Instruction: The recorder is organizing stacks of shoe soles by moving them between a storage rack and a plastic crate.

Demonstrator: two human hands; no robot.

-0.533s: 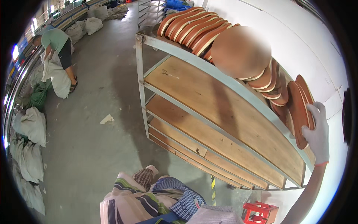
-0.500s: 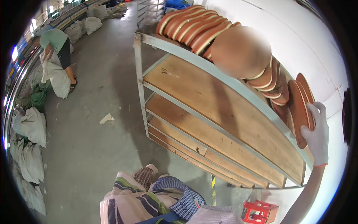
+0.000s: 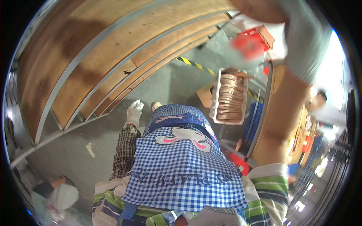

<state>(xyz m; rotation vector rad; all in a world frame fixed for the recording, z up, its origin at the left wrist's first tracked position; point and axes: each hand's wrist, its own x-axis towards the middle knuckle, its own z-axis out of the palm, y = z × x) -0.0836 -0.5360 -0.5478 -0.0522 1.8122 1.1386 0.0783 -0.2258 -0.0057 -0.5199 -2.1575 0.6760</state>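
Observation:
My right hand [image 3: 311,43], in a pale knit glove, is raised at the upper right and smeared by motion. It is closed on brown shoe soles [image 3: 260,9], partly cut off by the top edge; how many cannot be told. The bare right forearm [image 3: 284,113] rises from a striped sleeve. Low beside the blue checked apron [image 3: 184,169], my left hand [image 3: 135,111] hangs in a white glove below a plaid sleeve. Its fingers look loosely apart, with nothing visible in them. A white crate [image 3: 215,101] packed with a row of soles stands ahead.
A metal rack [image 3: 81,56] with wooden shelves curves along the left. Beyond the crate are a red plastic stool [image 3: 260,35] and yellow-black floor tape [image 3: 194,66]. A wooden-topped bench [image 3: 274,79] and blue crates [image 3: 253,120] stand at right. Another person [image 3: 62,199] is at lower left.
My view has swung right, bringing the crate and bench into sight and putting the rack on the left. My right hand has left the rack's top shelf, carrying brown soles.

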